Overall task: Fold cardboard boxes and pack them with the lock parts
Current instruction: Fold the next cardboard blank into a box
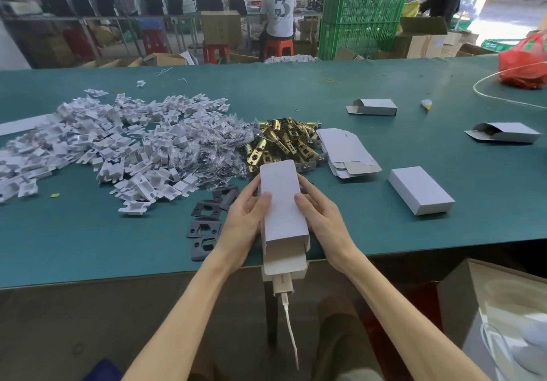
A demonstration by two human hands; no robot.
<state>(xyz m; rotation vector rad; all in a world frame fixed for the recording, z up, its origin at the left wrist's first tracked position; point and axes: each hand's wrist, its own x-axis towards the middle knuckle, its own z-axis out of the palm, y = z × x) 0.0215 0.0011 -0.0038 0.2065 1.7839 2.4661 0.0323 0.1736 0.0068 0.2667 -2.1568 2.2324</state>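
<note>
The left grip (245, 217) and right grip (322, 217) clamp a white cardboard box (281, 203) from either side, thumbs flat on its top. The box lies lengthwise over the near edge of the desk (414, 232), its far end closed and its near end open with flaps out. Dark strike plates (204, 223) lie just left. Brass latches (281, 140) and flat box blanks (346, 152) lie beyond, with a closed box (420, 189) to the right. Both forearms reach forward.

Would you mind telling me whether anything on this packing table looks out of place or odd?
Nothing looks damaged. The held box is open at its near end, the far-right box lies unclosed, and one white insert sits apart from the pile.
</note>
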